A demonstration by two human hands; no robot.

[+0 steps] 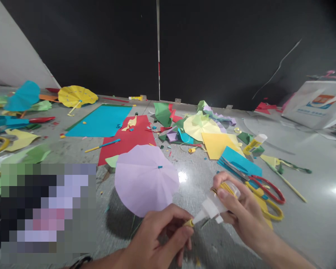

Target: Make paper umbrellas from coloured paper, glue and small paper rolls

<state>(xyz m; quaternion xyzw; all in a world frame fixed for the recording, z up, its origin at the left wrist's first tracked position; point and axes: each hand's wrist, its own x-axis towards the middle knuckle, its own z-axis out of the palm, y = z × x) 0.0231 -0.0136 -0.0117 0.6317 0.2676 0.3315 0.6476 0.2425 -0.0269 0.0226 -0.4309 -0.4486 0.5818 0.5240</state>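
My left hand (168, 231) pinches a small yellow paper piece (189, 223), possibly rolled, between thumb and fingertips. In my right hand (240, 209) is a white glue bottle (212, 205), tilted down to the left, its nozzle tip at the yellow paper. Just beyond my left hand stands a pleated lilac paper disc (145, 179), shaped like an umbrella canopy, with a small blue tip (160, 167) near its middle. Whether my left hand touches the disc is unclear.
Scissors (257, 186) with red and yellow handles lie beside my right hand. A glue stick (254, 144), a yellow paper umbrella (77, 96), a blue sheet (100, 119), a red sheet (128, 138) and many scraps cover the table. A white bag (316, 102) stands far right.
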